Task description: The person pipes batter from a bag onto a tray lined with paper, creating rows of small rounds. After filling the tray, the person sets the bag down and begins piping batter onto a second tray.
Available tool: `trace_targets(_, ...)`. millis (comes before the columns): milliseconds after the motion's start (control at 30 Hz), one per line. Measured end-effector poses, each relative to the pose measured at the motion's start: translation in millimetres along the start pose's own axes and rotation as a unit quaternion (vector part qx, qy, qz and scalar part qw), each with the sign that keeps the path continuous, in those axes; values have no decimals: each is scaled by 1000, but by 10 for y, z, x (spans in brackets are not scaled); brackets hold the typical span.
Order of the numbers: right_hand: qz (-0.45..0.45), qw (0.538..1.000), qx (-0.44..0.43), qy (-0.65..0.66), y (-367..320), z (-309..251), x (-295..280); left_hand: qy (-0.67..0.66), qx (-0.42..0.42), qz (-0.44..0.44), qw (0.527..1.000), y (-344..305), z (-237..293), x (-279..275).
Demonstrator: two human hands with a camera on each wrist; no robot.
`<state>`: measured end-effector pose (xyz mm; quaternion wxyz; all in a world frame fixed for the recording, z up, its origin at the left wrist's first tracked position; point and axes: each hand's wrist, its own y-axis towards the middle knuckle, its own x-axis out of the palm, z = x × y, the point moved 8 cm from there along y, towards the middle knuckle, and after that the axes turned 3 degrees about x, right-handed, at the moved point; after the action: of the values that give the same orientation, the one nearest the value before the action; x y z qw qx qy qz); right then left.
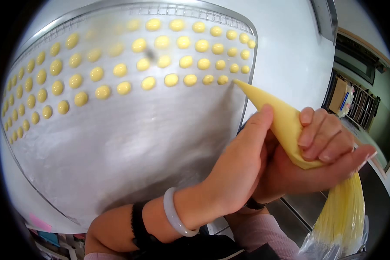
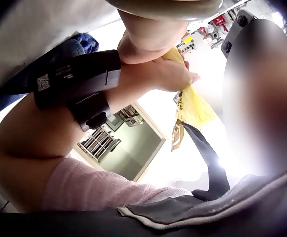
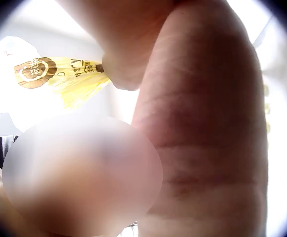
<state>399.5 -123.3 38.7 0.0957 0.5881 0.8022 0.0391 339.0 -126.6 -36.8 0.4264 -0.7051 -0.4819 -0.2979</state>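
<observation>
A piping bag [image 1: 279, 119] full of yellow batter slants down to the left, its tip close over the parchment beside the last dollop [image 1: 222, 80] of the nearest row. My right hand [image 1: 297, 177] grips the bag's upper part, fingers curled over it. Against the lower part lies the thumb of my left hand [image 1: 234, 173], whose other fingers are hidden behind. The bag's twisted, clear-ended tail [image 1: 340, 212] hangs below the right hand. In the left wrist view, the printed tail [image 2: 195, 111] drops from the right hand [image 2: 173, 74]. Printing also shows on the tail [image 3: 66, 74] in the right wrist view.
A large metal-rimmed tray [image 1: 252, 32] lined with parchment [image 1: 117, 143] carries several rows of round yellow dollops along its far half. A white worktop [image 1: 286, 52] borders it. Shelving [image 1: 364, 104] stands at the right, with a cardboard box [image 1: 338, 95].
</observation>
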Motion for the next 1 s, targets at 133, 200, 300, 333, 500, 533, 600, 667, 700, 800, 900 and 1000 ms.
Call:
trace_targets(133, 30, 999, 10, -16, 8, 61, -26, -4, -6, 7, 1000, 41, 4, -42)
trace_targets(200, 43, 999, 7, -12, 8, 48, -87, -19, -10, -3, 1000, 70, -58, -19)
trace_targets(300, 12, 994, 5, 106, 34, 1, -286, -20, -31, -20, 999, 135, -171, 41)
trace_targets(333, 10, 995, -6, 98, 40, -19, -372, -5, -48, -26, 999, 143, -214, 63)
trace_targets(500, -46, 996, -59, 40, 67, -59, -197, 9, -47, -39, 998, 75, -163, 188)
trace_targets(533, -97, 992, -66, 45, 30, -56, -127, 20, -35, -41, 998, 33, -100, 186)
trace_targets(600, -153, 982, -29, 108, -35, -10, -99, 75, -6, -28, 997, -122, 105, 215)
trace_targets(667, -166, 965, 70, 191, -86, -93, 70, 98, 31, -44, 994, -289, 216, 312)
trace_targets(700, -171, 961, 71, 204, -123, -118, 219, 111, 48, -71, 990, -392, 290, 341)
trace_targets(800, -264, 871, 130, 394, -320, -176, 822, 118, 135, -49, 983, -777, 601, 341)
trace_targets(900, -249, 890, 84, 374, -593, -178, 1435, 105, 181, -23, 978, -1213, 962, 240)
trace_targets(1000, -346, 876, 86, 325, -798, -267, 2044, 64, 235, -17, 970, -1619, 1337, 218)
